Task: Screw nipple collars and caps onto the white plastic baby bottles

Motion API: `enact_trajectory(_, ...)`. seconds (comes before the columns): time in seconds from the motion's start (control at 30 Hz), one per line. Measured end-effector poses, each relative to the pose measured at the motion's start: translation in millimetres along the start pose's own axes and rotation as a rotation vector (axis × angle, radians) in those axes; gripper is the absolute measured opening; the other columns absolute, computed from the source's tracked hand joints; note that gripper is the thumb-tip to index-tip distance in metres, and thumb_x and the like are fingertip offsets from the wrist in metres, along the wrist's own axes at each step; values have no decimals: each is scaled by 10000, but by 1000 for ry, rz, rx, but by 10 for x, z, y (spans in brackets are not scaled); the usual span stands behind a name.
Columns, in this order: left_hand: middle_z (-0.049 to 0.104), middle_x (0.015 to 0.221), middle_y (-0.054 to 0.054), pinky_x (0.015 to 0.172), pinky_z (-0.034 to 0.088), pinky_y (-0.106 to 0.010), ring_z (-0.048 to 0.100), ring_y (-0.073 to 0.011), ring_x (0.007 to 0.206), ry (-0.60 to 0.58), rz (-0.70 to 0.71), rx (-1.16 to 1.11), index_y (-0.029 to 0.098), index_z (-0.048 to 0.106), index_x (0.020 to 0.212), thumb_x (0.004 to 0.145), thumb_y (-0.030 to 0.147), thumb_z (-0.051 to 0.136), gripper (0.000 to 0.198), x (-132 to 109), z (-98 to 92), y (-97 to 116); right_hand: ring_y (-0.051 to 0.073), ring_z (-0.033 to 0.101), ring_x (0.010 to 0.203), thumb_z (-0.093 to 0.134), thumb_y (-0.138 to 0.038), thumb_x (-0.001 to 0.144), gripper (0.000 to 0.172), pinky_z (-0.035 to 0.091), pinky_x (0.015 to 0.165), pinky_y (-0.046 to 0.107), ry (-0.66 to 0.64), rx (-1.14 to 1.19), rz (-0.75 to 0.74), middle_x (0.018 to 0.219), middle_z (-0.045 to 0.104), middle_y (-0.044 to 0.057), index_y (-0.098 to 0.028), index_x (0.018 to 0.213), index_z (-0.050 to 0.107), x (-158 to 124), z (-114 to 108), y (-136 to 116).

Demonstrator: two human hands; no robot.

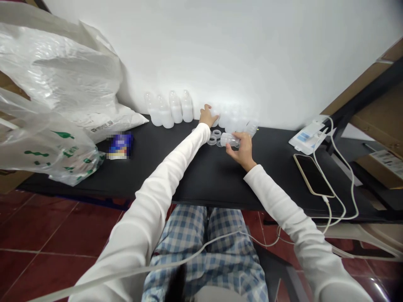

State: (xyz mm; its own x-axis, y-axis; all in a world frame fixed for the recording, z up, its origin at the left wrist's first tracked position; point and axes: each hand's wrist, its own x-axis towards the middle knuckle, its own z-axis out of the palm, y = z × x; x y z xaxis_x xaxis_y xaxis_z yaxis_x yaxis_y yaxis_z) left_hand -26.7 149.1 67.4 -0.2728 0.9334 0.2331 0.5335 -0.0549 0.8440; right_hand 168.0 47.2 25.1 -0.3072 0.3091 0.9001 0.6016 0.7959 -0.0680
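On the black table, my right hand is closed around a clear, ribbed plastic piece, which lies tilted on its side. My left hand reaches to a white translucent bottle near the wall, thumb and fingers apart around it; how firmly it touches is hard to see. Several clear rings lie between the two hands. Behind my right hand stands a cluster of white bottles. Several capped bottles with clear domed tops stand to the left.
Large plastic bags fill the left side, with a blue packet beside them. At right lie a phone with a cable, a white box and a cardboard box. A white wall bounds the back.
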Motion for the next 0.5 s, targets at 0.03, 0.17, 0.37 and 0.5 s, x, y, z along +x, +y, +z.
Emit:
enact_trajectory(0.03,517,1282,-157,1156,405,-459,585,-310,1247,-3,2,-14,198,472,1272,840,123,745,517,-2,32,12,244,620,841,573,-482,946,364,501,772,438,-24,-11,21,950,660,85,-197,1173,571,2,-1,-4)
enact_trajectory(0.17,510,1255,-161,1166,397,-480,578,-322,1221,-3,28,-128,178,488,1233,763,14,729,553,15,164,24,252,630,853,602,-502,910,378,507,785,451,-71,-35,78,953,672,92,-202,1138,590,15,-10,-28)
enact_trajectory(0.37,555,958,-65,1115,434,-514,608,-289,1006,-55,101,-283,192,543,1123,649,-55,660,547,73,282,-50,266,634,889,581,-478,909,365,510,826,459,-85,-1,114,978,671,103,-203,1150,575,30,-28,-36)
enact_trajectory(0.5,562,801,5,1050,485,-463,621,-228,837,-163,109,-329,211,590,1153,630,-26,659,578,86,248,-115,271,638,916,570,-494,912,371,507,841,457,-26,-38,150,993,664,105,-209,1149,567,33,-29,-24)
